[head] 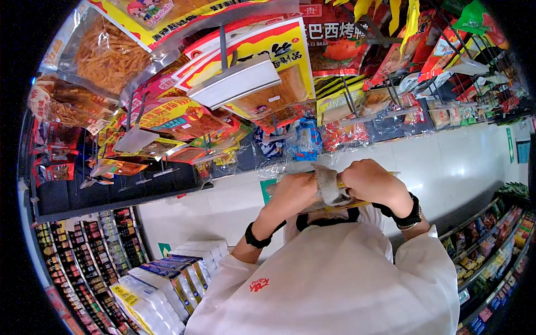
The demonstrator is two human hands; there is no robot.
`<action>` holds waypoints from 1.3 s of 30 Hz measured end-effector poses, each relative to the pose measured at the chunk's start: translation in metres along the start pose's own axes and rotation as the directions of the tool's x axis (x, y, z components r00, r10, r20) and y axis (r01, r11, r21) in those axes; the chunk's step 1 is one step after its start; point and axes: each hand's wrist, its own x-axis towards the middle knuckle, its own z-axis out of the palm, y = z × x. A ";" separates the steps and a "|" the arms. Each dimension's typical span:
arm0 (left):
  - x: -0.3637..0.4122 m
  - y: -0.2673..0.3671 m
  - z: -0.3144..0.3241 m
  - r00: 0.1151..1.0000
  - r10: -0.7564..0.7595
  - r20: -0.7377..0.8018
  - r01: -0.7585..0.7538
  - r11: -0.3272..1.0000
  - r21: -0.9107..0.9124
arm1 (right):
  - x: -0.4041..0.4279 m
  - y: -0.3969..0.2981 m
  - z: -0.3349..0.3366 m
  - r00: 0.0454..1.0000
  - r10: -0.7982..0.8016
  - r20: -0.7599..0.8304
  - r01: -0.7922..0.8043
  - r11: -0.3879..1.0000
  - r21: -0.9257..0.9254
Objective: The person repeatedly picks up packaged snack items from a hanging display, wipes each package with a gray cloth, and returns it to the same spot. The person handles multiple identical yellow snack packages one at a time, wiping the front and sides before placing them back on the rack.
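In front of my chest, a grey cloth (pixel 326 182) bunches up between my two hands. My left hand (pixel 295 192) is curled against the cloth's left side, its fingertips hidden. Closed at the cloth's right side, my right hand (pixel 370 180) grips a yellow-edged packet (pixel 356 204), mostly covered by the hands and cloth. Both wrists wear black bands. Just beyond the hands hang blue snack packets (pixel 307 140) and red-printed clear packets (pixel 345 135) on the lowest part of a dark display rack (pixel 234 161).
Large snack bags (pixel 272 88) hang overhead on metal hooks, with a white label holder (pixel 236 83) jutting out. Wrapped white paper packs (pixel 167 278) are stacked at lower left, near shelves of jars (pixel 86 259). Shelves of packets (pixel 485 243) curve along the right. Pale tiled floor (pixel 444 155) lies below.
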 end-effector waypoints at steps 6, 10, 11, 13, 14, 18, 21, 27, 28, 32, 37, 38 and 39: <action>-0.012 -0.005 -0.013 0.999 -0.041 0.036 0.039 0.997 0.071 | -0.001 -0.002 -0.001 0.999 -0.004 -0.038 0.005 1.000 0.022; -0.036 -0.029 -0.006 0.995 -0.010 -0.102 0.023 0.991 0.130 | -0.014 0.013 -0.003 0.999 0.030 -0.036 -0.026 0.996 0.088; -0.042 -0.032 -0.009 0.991 -0.021 -0.129 0.031 0.997 0.077 | -0.017 0.016 -0.006 0.998 0.057 -0.018 -0.055 0.993 0.108; -0.046 -0.035 -0.012 0.984 -0.006 -0.177 0.008 1.000 0.010 | -0.018 0.014 -0.005 0.997 0.063 0.051 -0.066 0.996 0.066; -0.047 -0.035 -0.014 0.980 0.016 -0.198 -0.016 1.000 -0.002 | -0.019 0.015 -0.002 0.998 0.052 0.047 -0.056 0.996 0.066; -0.051 -0.036 -0.013 0.919 -0.051 -0.391 -0.016 0.986 -0.167 | -0.026 0.015 -0.004 0.998 0.051 -0.041 -0.045 0.990 0.134; -0.061 -0.034 -0.009 0.732 -0.482 -0.482 0.184 0.820 -0.542 | -0.031 0.015 -0.010 0.994 0.086 -0.070 -0.068 0.969 0.237; -0.076 -0.077 0.025 0.791 -0.330 -0.515 -0.607 -0.530 -0.592 | -0.043 0.013 -0.021 0.994 0.107 -0.024 -0.061 0.719 0.693; -0.075 -0.072 0.026 0.787 -0.257 -0.560 -0.589 -0.580 -0.563 | -0.045 0.016 -0.011 0.990 0.097 -0.102 0.022 0.614 0.789; -0.082 -0.047 0.030 0.851 -0.464 -0.245 -0.442 -0.381 -0.812 | -0.042 0.011 0.001 0.965 0.193 -0.180 0.133 0.237 0.963; -0.073 -0.026 0.037 0.901 -0.429 -0.064 -0.183 -0.243 -0.953 | -0.019 -0.006 0.003 0.966 0.186 -0.182 0.193 -0.046 0.980; -0.071 -0.022 0.038 0.910 -0.411 -0.043 -0.146 -0.222 -0.964 | -0.009 -0.016 0.002 0.972 0.176 -0.155 0.181 -0.139 0.974; -0.068 -0.018 0.040 0.919 -0.394 -0.027 -0.115 -0.202 -0.973 | -0.003 -0.022 0.002 0.978 0.164 -0.131 0.167 -0.229 0.959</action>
